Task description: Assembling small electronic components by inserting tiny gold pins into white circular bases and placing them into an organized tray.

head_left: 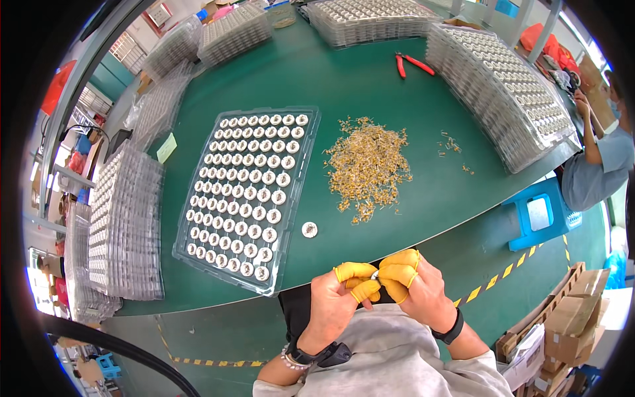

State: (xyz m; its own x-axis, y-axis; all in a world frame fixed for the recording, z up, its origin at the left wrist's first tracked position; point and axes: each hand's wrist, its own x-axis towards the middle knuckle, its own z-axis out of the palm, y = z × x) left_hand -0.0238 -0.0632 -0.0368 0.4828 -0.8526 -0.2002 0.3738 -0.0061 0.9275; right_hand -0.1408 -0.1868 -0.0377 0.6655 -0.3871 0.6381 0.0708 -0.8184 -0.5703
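Head view: both hands meet lower centre of frame, just off the near edge of the green table [370, 79], fingertips in yellow finger cots [399, 273]. Left hand [331, 306] and right hand [423, 291] pinch one small part [375, 275] between them, tips nearly touching; only a sliver of silver and dark shows, so its long axis can't be called, nor which hand carries the load. Key relation: loose white disc [309, 229] sits up and left of the hands, alone on the table, left hand clearly nearer. It's round, so no long axis to line up. Clear tray [297, 192] full of similar discs lies further left, just beside the loose one; its long axis runs steeply from lower left to upper right of frame, and the left hand is nearer to that too. Heap of small yellow-and-silver parts [368, 169] is almost straight up-frame from the fingertips, centre, well apart from the tray's right side; neither hand is obviously nearer. Red-handled pliers [419, 65] lie at upper right of centre, well beyond the heap, out of both hands.
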